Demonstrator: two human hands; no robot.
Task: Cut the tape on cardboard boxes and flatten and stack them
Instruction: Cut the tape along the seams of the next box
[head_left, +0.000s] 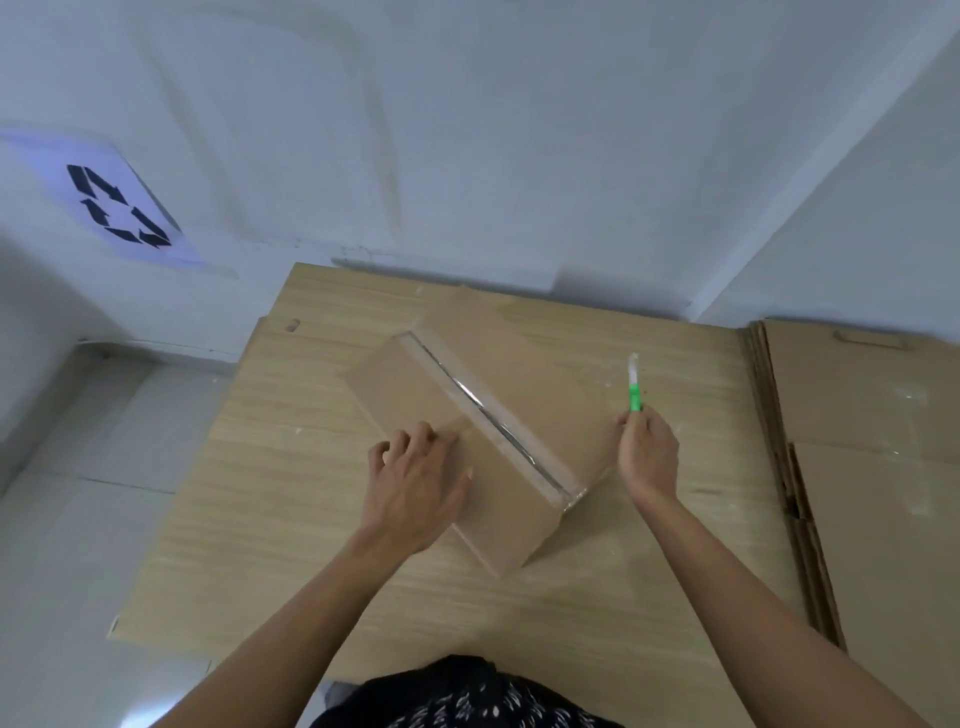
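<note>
The sealed brown cardboard box (519, 374) sits mid-board. The left hand (415, 483) presses it steady with loosely spread fingers that grip nothing. The right hand (647, 452) grips a green-handled utility knife (635, 389) just right of the box, ready for the clear tape seam (483, 410).

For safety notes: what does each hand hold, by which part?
Right hand grips the green cutter by its lower handle; left hand only rests on the box.

Soft, cool, even indoor light, faint shadow beside the box (519, 364), thin glare line along the tape (488, 415), bluish overexposed wall sign (119, 202), slight overall blur, wide-angle bending at edges.
</note>
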